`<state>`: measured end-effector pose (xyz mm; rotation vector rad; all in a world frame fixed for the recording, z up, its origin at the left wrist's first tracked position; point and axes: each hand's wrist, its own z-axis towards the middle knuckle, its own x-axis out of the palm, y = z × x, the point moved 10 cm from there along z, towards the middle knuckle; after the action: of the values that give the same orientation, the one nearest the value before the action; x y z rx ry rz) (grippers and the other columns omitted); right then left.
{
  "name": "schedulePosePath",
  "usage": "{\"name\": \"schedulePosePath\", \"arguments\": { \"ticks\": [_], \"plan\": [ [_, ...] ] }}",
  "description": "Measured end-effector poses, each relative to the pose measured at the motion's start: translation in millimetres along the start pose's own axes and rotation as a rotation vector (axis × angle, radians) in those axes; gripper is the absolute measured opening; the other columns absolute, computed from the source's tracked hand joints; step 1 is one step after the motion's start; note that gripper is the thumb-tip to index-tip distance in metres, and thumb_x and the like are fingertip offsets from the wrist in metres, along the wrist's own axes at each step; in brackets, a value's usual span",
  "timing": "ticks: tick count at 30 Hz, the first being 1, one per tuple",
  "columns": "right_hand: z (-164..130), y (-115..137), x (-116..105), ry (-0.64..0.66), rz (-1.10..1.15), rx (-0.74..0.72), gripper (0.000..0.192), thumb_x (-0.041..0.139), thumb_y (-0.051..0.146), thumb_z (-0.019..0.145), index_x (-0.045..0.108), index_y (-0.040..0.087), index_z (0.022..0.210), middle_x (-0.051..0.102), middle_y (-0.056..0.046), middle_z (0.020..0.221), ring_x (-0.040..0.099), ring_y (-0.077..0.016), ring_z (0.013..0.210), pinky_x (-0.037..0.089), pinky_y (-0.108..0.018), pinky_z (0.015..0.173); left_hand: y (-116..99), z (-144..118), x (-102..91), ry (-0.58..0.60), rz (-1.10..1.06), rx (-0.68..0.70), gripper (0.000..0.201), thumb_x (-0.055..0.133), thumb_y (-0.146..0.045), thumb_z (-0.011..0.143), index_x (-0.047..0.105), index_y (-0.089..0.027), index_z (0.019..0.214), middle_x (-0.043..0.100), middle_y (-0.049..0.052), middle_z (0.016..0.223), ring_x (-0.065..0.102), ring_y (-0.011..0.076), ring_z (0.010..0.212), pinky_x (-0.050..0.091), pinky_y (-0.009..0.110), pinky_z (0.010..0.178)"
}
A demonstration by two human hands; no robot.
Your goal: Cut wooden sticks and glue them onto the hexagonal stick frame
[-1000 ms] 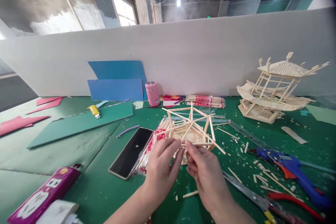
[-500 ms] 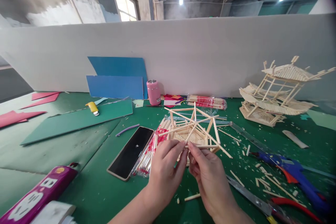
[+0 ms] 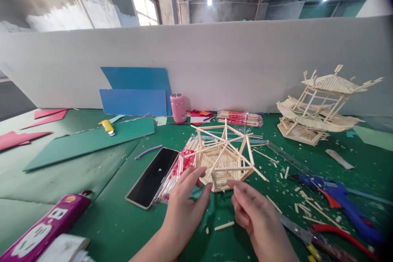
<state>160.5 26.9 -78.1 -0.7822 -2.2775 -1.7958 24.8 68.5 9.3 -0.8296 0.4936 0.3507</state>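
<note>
A half-built hexagonal frame of thin wooden sticks [image 3: 225,157] stands on the green mat in front of me. My left hand [image 3: 184,204] hovers just short of its near-left side, fingers spread and holding nothing. My right hand [image 3: 258,217] is to the right and nearer me, fingers loosely curled and empty, a little apart from the frame. A short loose stick [image 3: 224,225] lies on the mat between the two hands.
A black phone [image 3: 153,177] and a bag of sticks [image 3: 178,170] lie left of the frame. A blue glue gun [image 3: 334,200], red-handled cutters [image 3: 334,233] and a metal ruler [image 3: 288,157] are at right. A finished stick pagoda [image 3: 319,108] stands far right. A purple power strip [image 3: 39,229] sits near left.
Both hands have let go of the stick frame and drawn back toward me. The frame now rests on the mat by itself.
</note>
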Motion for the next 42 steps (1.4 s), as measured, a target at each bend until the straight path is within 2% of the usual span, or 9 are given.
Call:
{"name": "schedulePosePath", "arguments": {
  "ticks": [3,7,10,15,19,23,28,35,42],
  "plan": [
    [-4,2,-34,-0.108,-0.096,-0.049,0.034,0.066,0.048,0.07,0.058,0.018,0.086,0.047,0.006,0.058,0.033,-0.004,0.045,0.023,-0.018,0.043,9,-1,7.4,0.07,-0.064,-0.079,0.013,0.052,-0.014,0.082,0.064,-0.017,0.078,0.064,0.003,0.074,0.06,0.0147,0.067,0.05,0.024,0.06],
    [-2,22,-57,-0.225,-0.4,-0.25,0.042,0.06,0.048,0.074,0.05,0.019,0.102,0.053,0.001,0.074,0.046,-0.0093,0.054,0.037,-0.02,0.046,14,-1,14.3,0.087,-0.044,-0.114,0.01,0.055,-0.016,0.081,0.064,-0.018,0.078,0.06,0.001,0.067,0.056,0.0137,0.058,0.047,0.024,0.053],
    [2,33,-51,-0.196,-0.639,-0.366,0.043,0.051,0.046,0.081,0.044,0.018,0.113,0.053,-0.005,0.089,0.053,-0.0134,0.066,0.047,-0.025,0.057,19,-1,13.4,0.065,-0.023,-0.138,0.008,0.056,-0.018,0.08,0.063,-0.018,0.083,0.056,0.0,0.069,0.051,0.0124,0.055,0.044,0.024,0.051],
    [8,46,-43,-0.162,-0.922,-0.458,0.04,0.051,0.036,0.081,0.044,0.018,0.117,0.05,-0.007,0.095,0.049,-0.0154,0.068,0.045,-0.03,0.062,44,0,-0.9,-0.057,0.011,-0.229,0.019,0.053,-0.022,0.082,0.055,-0.017,0.1,0.051,0.005,0.091,0.049,0.0122,0.059,0.043,0.026,0.052],
    [13,57,-32,-0.125,-1.167,-0.515,0.033,0.05,0.031,0.08,0.051,0.017,0.11,0.052,-0.009,0.098,0.052,-0.0189,0.07,0.042,-0.032,0.061,59,5,8.3,0.012,-0.016,-0.264,0.03,0.051,-0.02,0.082,0.052,-0.016,0.112,0.054,0.004,0.087,0.05,0.0111,0.055,0.044,0.024,0.049],
    [20,62,-21,-0.06,-1.333,-0.525,0.021,0.046,0.03,0.083,0.06,0.02,0.095,0.06,-0.007,0.088,0.057,-0.0218,0.073,0.041,-0.032,0.062,57,12,20.6,0.101,-0.069,-0.207,0.023,0.048,-0.017,0.082,0.061,-0.017,0.101,0.06,0.006,0.094,0.058,0.0123,0.062,0.048,0.024,0.054],
    [29,65,-23,-0.028,-1.433,-0.5,0.025,0.041,0.029,0.086,0.064,0.02,0.086,0.066,-0.008,0.082,0.061,-0.0237,0.073,0.041,-0.032,0.062,43,12,18.7,0.115,-0.058,-0.131,0.02,0.046,-0.018,0.085,0.065,-0.019,0.086,0.062,0.009,0.099,0.056,0.0223,0.1,0.047,0.035,0.082],
    [49,71,-35,0.006,-1.413,-0.478,0.022,0.044,0.025,0.086,0.064,0.018,0.086,0.068,-0.008,0.089,0.062,-0.0212,0.081,0.045,-0.032,0.072,18,-5,18.7,0.142,-0.016,-0.115,0.018,0.047,-0.02,0.085,0.064,-0.017,0.079,0.059,0.009,0.086,0.059,0.0209,0.078,0.049,0.031,0.066],
    [68,74,-34,0.07,-1.315,-0.487,0.018,0.051,0.028,0.088,0.06,0.014,0.093,0.063,-0.004,0.096,0.06,-0.0155,0.085,0.047,-0.037,0.078,11,-15,28.7,0.15,-0.016,-0.077,0.019,0.047,-0.017,0.086,0.063,-0.019,0.076,0.06,0.007,0.083,0.06,0.0194,0.075,0.049,0.028,0.064]
  ]
}}
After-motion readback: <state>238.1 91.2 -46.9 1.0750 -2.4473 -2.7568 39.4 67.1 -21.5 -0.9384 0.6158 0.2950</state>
